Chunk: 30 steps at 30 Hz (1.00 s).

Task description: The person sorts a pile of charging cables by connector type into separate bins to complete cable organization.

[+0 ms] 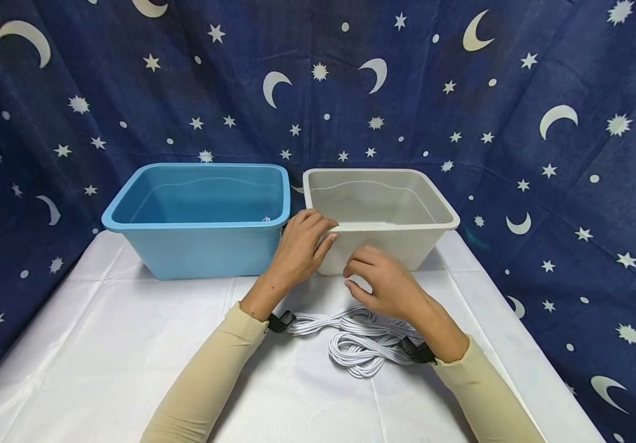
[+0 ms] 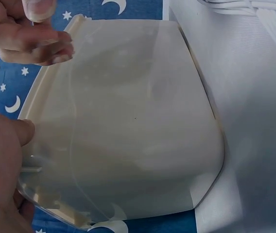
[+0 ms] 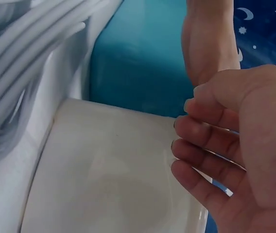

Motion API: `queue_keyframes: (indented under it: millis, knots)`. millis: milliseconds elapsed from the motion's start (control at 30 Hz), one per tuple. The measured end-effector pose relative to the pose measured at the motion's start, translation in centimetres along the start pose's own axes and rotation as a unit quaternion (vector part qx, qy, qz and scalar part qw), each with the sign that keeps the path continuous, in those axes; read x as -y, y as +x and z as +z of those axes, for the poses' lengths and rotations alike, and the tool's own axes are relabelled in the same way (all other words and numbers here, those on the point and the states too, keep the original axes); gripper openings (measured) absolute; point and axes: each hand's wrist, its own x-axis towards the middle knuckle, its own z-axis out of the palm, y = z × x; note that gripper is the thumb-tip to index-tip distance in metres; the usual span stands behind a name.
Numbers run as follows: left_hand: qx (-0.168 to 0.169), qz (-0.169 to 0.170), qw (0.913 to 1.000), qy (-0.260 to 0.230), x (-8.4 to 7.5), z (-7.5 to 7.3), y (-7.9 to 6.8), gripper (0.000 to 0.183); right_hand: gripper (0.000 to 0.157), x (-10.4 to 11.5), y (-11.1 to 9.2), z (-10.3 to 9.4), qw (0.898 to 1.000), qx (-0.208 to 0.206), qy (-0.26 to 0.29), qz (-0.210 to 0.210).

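Note:
My left hand [image 1: 301,246] is at the near left corner of the light grey plastic bin [image 1: 373,246]. Its fingers reach over the rim and its thumb lies against the front, gripping the edge. In front of the bin's near wall hovers my right hand [image 1: 387,283], fingers loosely bent with nothing between them. The right wrist view shows those fingers [image 3: 206,136] close to the bin wall; whether they touch it I cannot tell. A bundled white cable [image 1: 362,344] lies on the table below the right hand, partly hidden by the wrist.
To the left stands a blue plastic bin [image 1: 213,252], with a small pale item [image 1: 266,219] just showing inside its near right corner. A white cloth [image 1: 102,369] covers the table. Behind hangs a dark blue curtain [image 1: 318,104] with moons and stars.

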Motion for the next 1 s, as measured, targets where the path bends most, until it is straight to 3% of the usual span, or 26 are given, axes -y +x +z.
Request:
queue_keyframes:
  millis: [200,533,1000]
  knots:
    - [-0.001,0.004,1.0000,0.004,0.0,0.0,-0.1,0.026,0.009,0.1,-0.1,1.2,1.000,0.018,0.006,-0.008]
    - [-0.002,0.005,0.9999,0.010,0.0,0.0,0.0,0.026,0.013,0.9,-0.1,2.4,0.996,0.090,0.002,-0.004]
    - [0.002,0.001,0.9999,0.013,0.0,0.0,0.1,0.026,0.029,1.5,-0.1,3.8,0.991,0.134,0.012,-0.023]
